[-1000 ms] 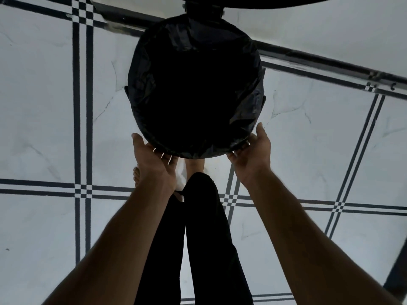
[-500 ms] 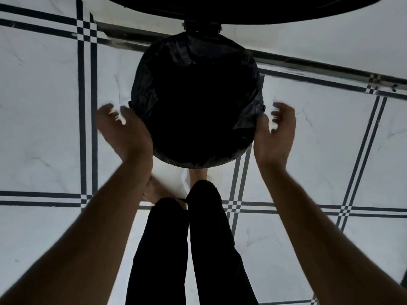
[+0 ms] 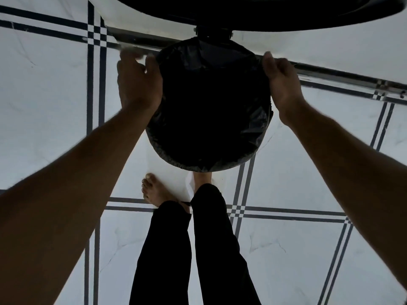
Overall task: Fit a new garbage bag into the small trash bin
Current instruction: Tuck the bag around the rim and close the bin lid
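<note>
A small round trash bin stands on the tiled floor, seen from above. A black garbage bag (image 3: 209, 102) lines it, its crinkled edge folded over the bin's rim (image 3: 198, 166). My left hand (image 3: 138, 82) is curled against the rim's far left side, fingers on the bag's edge. On the far right side, my right hand (image 3: 282, 80) pinches the bag's edge at the rim. The bin's own body is hidden under the bag.
The bin's open dark lid (image 3: 264, 12) hangs over the far edge on a hinge (image 3: 213, 34). A metal floor strip (image 3: 330, 71) runs behind the bin. My bare foot (image 3: 154, 192) and dark trouser legs (image 3: 193, 249) stand just in front.
Both hands moved from the bin's near rim out along its sides to the far part of the rim, and now grip the bag's edge there. The view shifted down slightly.
</note>
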Available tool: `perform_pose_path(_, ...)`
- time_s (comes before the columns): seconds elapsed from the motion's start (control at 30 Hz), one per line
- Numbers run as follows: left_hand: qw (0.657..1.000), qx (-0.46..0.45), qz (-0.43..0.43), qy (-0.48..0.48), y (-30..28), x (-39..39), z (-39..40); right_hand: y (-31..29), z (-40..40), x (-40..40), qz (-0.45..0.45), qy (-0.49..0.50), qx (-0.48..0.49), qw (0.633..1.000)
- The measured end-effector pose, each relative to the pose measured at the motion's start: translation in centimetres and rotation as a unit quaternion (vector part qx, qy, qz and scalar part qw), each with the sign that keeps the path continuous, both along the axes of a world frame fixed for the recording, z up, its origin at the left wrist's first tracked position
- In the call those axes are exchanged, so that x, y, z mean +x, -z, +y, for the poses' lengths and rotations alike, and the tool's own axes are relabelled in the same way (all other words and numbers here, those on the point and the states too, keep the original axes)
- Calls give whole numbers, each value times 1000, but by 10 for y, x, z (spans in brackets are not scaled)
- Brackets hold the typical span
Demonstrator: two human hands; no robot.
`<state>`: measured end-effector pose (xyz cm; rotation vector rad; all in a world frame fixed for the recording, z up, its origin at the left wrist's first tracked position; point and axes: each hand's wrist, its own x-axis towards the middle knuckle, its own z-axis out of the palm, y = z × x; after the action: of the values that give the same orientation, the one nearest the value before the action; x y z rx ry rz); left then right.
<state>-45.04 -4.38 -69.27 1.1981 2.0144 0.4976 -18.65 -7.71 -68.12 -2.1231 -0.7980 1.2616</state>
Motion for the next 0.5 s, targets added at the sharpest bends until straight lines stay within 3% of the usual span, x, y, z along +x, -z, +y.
perform_pose_path(0.07,999,31,-30,7,2,2,12,-1,10,0,26,-11,47,998)
perform_pose_path(0.17,995,-32,-2,91,-4,13,21,-2,21,-4,43,-80,68,994)
perform_pose_path(0.23,992,-55,-43,102,-3,11,32,0,26,-5,37,-90,58,994)
perform_pose_path(0.33,988,-53,-145,15,-11,8,48,7,31,-1,42,-76,7,996)
perform_pose_path(0.4,988,-87,-127,-29,22,8,22,8,34,-1,70,-51,-11,996)
perform_pose_path(0.43,979,-153,-59,-119,44,-14,-14,8,35,-1,81,-27,-12,996)
perform_pose_path(0.47,944,-199,-159,-210,81,-33,-65,7,32,-3,89,11,-10,996)
perform_pose_path(0.5,935,-197,-180,-231,127,-40,-134,4,28,-5,96,64,-3,993)
